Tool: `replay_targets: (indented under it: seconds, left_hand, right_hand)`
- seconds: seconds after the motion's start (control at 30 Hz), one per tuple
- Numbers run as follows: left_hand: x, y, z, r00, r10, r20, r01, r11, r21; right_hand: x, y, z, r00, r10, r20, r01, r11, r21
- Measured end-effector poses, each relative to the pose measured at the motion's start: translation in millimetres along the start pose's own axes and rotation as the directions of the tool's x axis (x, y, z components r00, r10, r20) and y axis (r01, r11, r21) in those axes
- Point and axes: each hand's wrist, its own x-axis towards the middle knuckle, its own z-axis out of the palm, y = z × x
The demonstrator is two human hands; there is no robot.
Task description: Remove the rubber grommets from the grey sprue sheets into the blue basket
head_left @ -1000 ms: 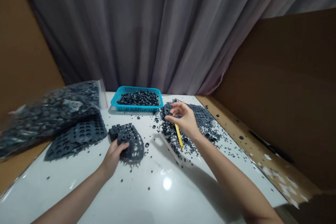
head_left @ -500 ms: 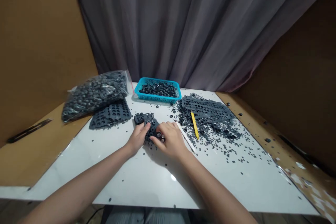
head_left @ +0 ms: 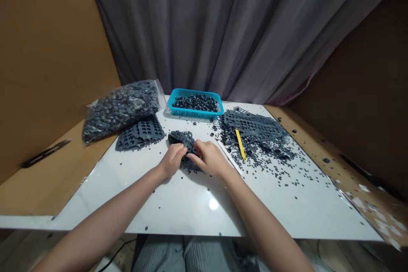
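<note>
A dark grey rubber sheet (head_left: pixel 183 137), pierced with round holes, is bent up between my hands at the middle of the white table (head_left: pixel 188 210). My left hand (head_left: pixel 174 159) pinches its near left side, thumb on top. On its right side, my right hand (head_left: pixel 208 158) has thumb and curled fingers closed on the sheet. Part of the sheet is hidden behind my fingers. Beyond it stands a turquoise basket (head_left: pixel 196 114) of small black pieces. To the right of my right hand lie a white stick (head_left: pixel 230 159) and a yellow tool (head_left: pixel 240 144).
A clear zip bag (head_left: pixel 123 108) full of black pieces sits at the back left, partly over holed sheets (head_left: pixel 140 134). More holed sheets (head_left: pixel 255 125) lie at the right among scattered dark discs. Cardboard walls (head_left: pixel 47 51) and a grey curtain (head_left: pixel 191 29) enclose the table.
The sheet is now folded up more between my hands, and its knobbed face shows less. My hands have come slightly closer together. The whole view has shifted a little.
</note>
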Motion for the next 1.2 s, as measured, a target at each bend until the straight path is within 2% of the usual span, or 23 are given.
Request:
replay_targets:
  seconds: [0.13, 0.23, 0.3, 0.37, 0.43, 0.53, 0.6, 0.67, 0.77, 0.9, 0.97, 1.07, 1.2]
  left_hand:
    - [1.6, 5.2, -1.6, 0.999, -0.025, 0.048, 0.024, 0.999, 0.022]
    - [3.3, 8.6, -0.6, 0.996, -0.085, 0.024, 0.085, 0.996, 0.000]
    - [4.4, 8.2, 2.6, 0.986, -0.162, 0.027, 0.164, 0.979, -0.121]
    - [5.6, 6.4, 8.0, 0.964, -0.253, 0.079, 0.265, 0.917, -0.297]
    - [7.2, 4.5, 14.7, 0.938, -0.331, 0.105, 0.340, 0.814, -0.471]
    - [9.5, 3.9, 22.9, 0.900, -0.433, 0.040, 0.350, 0.666, -0.658]
    - [10.6, 5.5, 25.4, 0.878, -0.478, 0.025, 0.342, 0.590, -0.731]
    - [11.2, 8.1, 25.2, 0.859, -0.509, 0.046, 0.355, 0.529, -0.770]
    - [11.9, 12.1, 21.4, 0.823, -0.566, 0.036, 0.366, 0.481, -0.796]
    - [13.3, 13.6, 17.1, 0.777, -0.629, 0.006, 0.364, 0.442, -0.820]
    - [13.5, 11.8, 17.7, 0.797, -0.604, -0.008, 0.361, 0.487, -0.795]
    - [12.3, 7.6, 19.4, 0.843, -0.536, -0.055, 0.336, 0.602, -0.724]
    - [8.5, 6.7, 16.4, 0.856, -0.498, -0.135, 0.327, 0.725, -0.606]
  right_hand:
    - [-3.0, 3.4, 13.6, 0.997, 0.072, 0.030, -0.074, 0.995, 0.063]
    - [-4.8, 7.8, 21.5, 0.995, 0.084, 0.048, -0.094, 0.954, 0.284]
    - [-4.9, 11.8, 24.6, 0.995, 0.071, 0.066, -0.094, 0.861, 0.499]
    - [-3.5, 15.6, 27.8, 0.990, 0.082, 0.114, -0.139, 0.677, 0.723]
    - [-1.0, 17.5, 32.8, 0.977, 0.132, 0.169, -0.209, 0.419, 0.884]
    - [3.1, 16.2, 43.4, 0.950, 0.229, 0.211, -0.231, 0.064, 0.971]
    - [4.6, 14.3, 50.7, 0.938, 0.262, 0.225, -0.211, -0.081, 0.974]
    - [4.9, 13.2, 55.8, 0.931, 0.271, 0.246, -0.208, -0.160, 0.965]
    - [4.7, 14.7, 56.4, 0.927, 0.274, 0.256, -0.207, -0.197, 0.958]
    - [6.6, 20.4, 46.7, 0.949, 0.283, 0.140, -0.095, -0.170, 0.981]
    - [7.5, 23.3, 40.9, 0.957, 0.273, 0.100, -0.065, -0.135, 0.989]
    - [5.8, 26.0, 31.6, 0.964, 0.257, 0.064, -0.049, -0.066, 0.997]
    - [-2.2, 20.7, 14.0, 0.954, 0.299, 0.002, -0.024, 0.070, 0.997]
